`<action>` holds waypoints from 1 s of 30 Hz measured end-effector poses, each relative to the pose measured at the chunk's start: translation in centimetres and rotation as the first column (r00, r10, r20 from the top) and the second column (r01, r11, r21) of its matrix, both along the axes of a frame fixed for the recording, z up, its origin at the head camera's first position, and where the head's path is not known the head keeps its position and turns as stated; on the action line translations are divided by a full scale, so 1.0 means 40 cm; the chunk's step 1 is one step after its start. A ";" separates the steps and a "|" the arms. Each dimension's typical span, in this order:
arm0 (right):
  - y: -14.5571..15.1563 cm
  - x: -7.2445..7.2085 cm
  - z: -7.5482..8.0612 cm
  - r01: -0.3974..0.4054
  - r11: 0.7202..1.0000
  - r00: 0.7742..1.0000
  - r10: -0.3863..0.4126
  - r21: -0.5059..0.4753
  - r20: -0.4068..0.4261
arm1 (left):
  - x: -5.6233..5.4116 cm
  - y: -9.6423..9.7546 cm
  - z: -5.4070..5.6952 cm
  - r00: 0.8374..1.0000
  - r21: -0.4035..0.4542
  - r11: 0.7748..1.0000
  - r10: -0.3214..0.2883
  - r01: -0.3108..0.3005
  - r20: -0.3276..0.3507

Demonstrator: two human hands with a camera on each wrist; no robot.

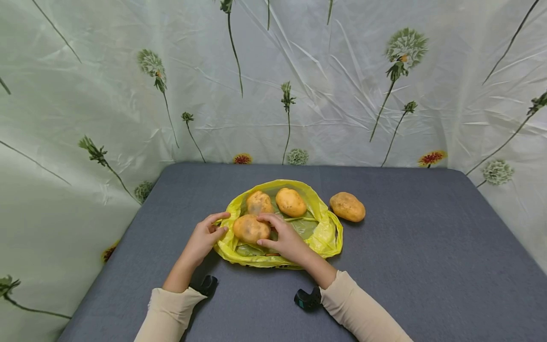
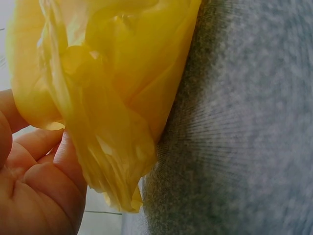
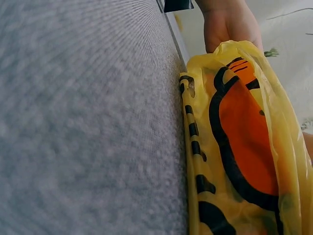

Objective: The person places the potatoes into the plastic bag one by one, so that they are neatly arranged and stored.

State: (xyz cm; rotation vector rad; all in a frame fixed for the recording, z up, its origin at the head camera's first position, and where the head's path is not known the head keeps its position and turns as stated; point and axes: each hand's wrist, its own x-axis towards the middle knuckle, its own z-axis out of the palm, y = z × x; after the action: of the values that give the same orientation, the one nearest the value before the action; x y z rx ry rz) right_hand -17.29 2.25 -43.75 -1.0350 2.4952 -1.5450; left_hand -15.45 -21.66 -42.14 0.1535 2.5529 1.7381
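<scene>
A yellow plastic bag [image 1: 330, 242] lies spread open on the table, with two potatoes, one at the back left [image 1: 259, 203] and another potato [image 1: 291, 202] beside it, inside. My right hand [image 1: 288, 240] grips a third potato [image 1: 248, 230] over the bag's front left part, fingers on top and thumb at the near side. At the left rim, my left hand [image 1: 201, 242] holds the bag's edge between thumb and fingers. Up close in the left wrist view, the crumpled yellow plastic [image 2: 112, 122] hangs beside the left hand's fingers [image 2: 68, 156]. The right wrist view shows the bag's printed side [image 3: 244, 142].
One more potato [image 1: 347, 206] lies on the grey table [image 1: 410, 247], just right of the bag. Behind the table hangs a pale curtain [image 1: 333, 71] with a flower print. Each wrist carries a black strapped device, such as the right one [image 1: 307, 299].
</scene>
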 end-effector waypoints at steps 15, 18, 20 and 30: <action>0.007 0.001 0.007 -0.006 1.000 0.997 0.004 0.028 0.073 | 0.001 0.000 0.000 1.000 0.009 1.000 -0.002 0.002 -0.003; 0.012 0.002 0.014 -0.016 1.000 0.997 0.017 -0.017 0.080 | 0.000 0.000 -0.001 1.000 0.007 1.000 0.004 -0.004 0.006; 0.017 0.002 0.021 -0.018 0.999 0.997 0.021 -0.040 0.068 | 0.000 0.000 -0.001 1.000 0.005 1.000 0.008 -0.008 0.011; 0.055 0.011 0.063 0.058 0.997 0.998 -0.060 -0.053 -0.027 | 0.000 0.000 -0.001 1.000 0.005 1.000 0.010 -0.010 0.019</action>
State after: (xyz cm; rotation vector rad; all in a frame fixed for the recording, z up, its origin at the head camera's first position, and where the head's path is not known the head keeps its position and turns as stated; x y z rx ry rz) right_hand -16.85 4.46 -41.23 -1.0062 2.5399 -1.6308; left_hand -15.44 -21.65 -42.19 0.1239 2.5407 1.7409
